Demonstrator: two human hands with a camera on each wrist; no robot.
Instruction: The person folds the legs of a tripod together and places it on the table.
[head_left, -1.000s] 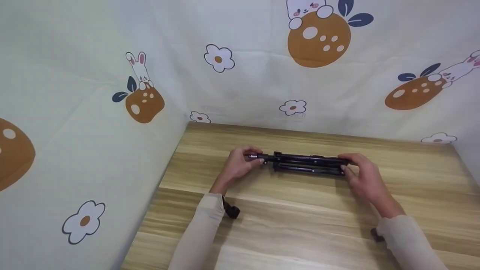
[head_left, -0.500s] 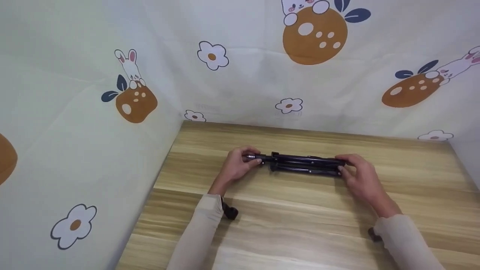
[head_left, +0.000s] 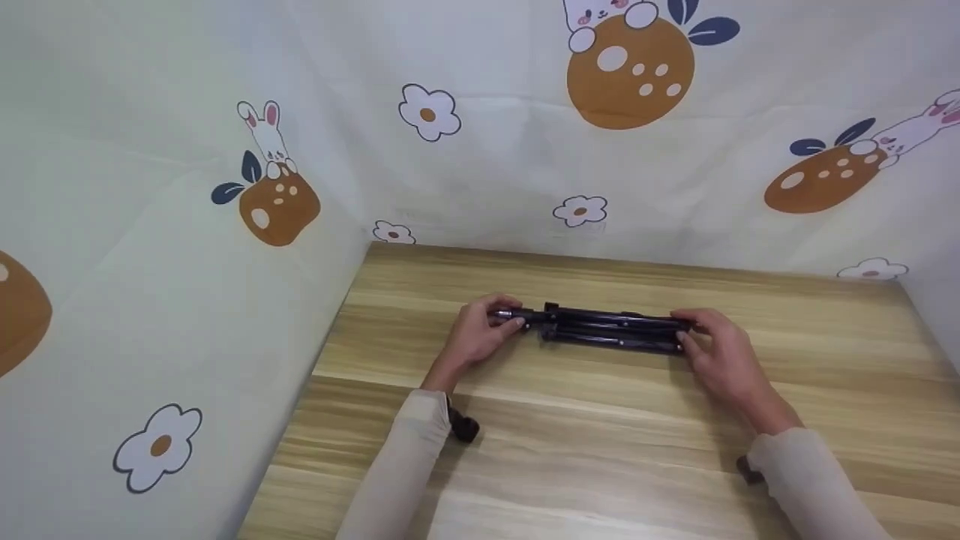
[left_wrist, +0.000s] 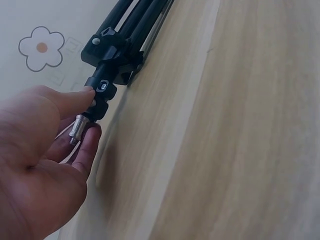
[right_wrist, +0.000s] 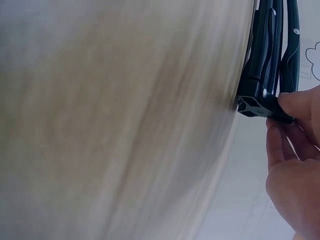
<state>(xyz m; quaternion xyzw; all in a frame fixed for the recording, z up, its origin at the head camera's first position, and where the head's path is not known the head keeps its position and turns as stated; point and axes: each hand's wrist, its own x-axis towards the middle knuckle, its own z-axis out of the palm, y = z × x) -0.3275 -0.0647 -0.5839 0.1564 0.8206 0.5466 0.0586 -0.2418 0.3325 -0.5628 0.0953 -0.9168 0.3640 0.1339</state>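
Observation:
A folded black tripod stand (head_left: 615,330) lies crosswise over the wooden table in the head view, its legs together. My left hand (head_left: 478,330) pinches the narrow neck at its left end between thumb and fingers. In the left wrist view a silver threaded stud (left_wrist: 77,128) sticks out of that neck beside the fingers, below the black leg collar (left_wrist: 107,50). At the other end, my right hand (head_left: 724,356) grips the leg tips, thumb on the near side and fingers beyond. The right wrist view shows the black leg ends (right_wrist: 257,106) between thumb and fingertips.
The wood-grain table (head_left: 600,465) runs back to a pale curtain (head_left: 480,172) printed with rabbits, orange fruit and flowers, which also closes in the left and right sides. A dark wrist mount (head_left: 463,426) juts from the left sleeve, another (head_left: 750,469) from the right.
The tripod turns slightly about its long axis, so its legs line up differently. Both hands keep their hold in nearly the same place. The head view shifts a little.

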